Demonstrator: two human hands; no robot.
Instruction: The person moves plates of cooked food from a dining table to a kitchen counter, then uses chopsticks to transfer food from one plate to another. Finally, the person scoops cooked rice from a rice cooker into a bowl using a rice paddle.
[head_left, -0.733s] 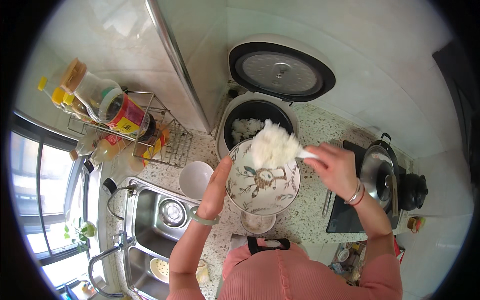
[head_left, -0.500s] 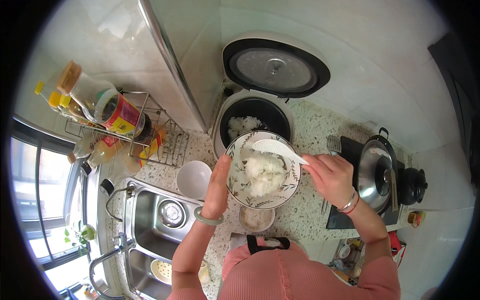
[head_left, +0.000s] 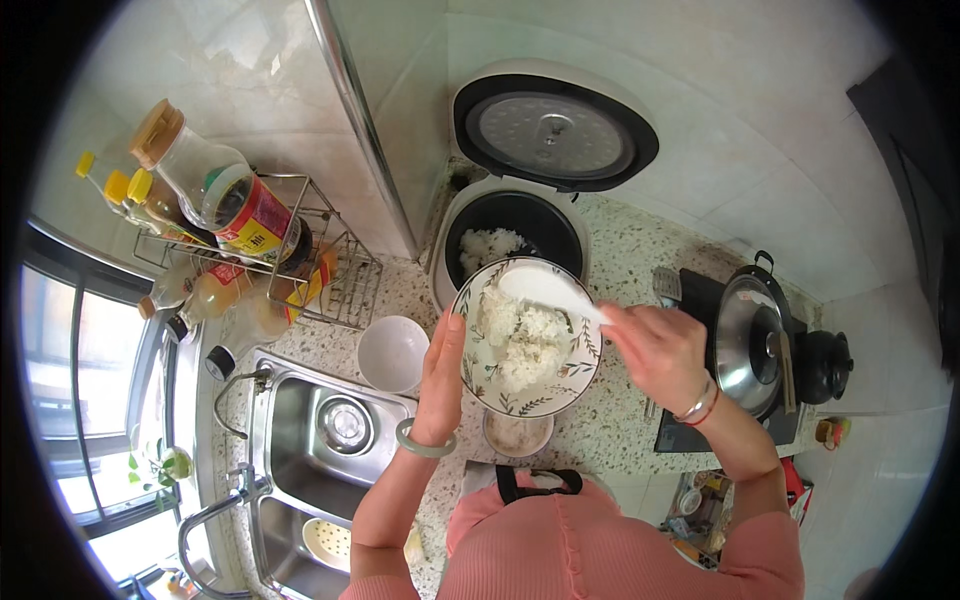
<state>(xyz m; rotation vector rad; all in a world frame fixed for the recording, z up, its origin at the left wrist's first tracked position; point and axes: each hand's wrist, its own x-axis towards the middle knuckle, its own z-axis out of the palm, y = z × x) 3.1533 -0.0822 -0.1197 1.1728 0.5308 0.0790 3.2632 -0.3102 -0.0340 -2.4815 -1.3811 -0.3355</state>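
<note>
My left hand (head_left: 440,372) grips the left rim of a white bowl (head_left: 478,375) with a leaf pattern, held up in front of the rice cooker. White rice (head_left: 537,350) lies heaped in the bowl. My right hand (head_left: 660,352) is closed around the handle of a white rice paddle (head_left: 548,292), whose blade rests inside the bowl at the upper part of the rice. Behind it, the rice cooker (head_left: 441,285) stands with its lid (head_left: 556,130) raised; some cooked rice (head_left: 487,248) is left in its dark inner pot. The bowl covers the pot's near edge.
A plain white bowl (head_left: 391,355) sits by the double steel sink (head_left: 320,470). A small bowl (head_left: 518,436) with pale contents is near my body. Left stands a wire rack (head_left: 345,290) with bottles; right, a lidded wok (head_left: 748,340) on the stove and a black pot (head_left: 826,365).
The paddle blade has turned and pushed into the rice, which now lies more spread toward the bowl's upper left. My left hand still holds the bowl in nearly the same place.
</note>
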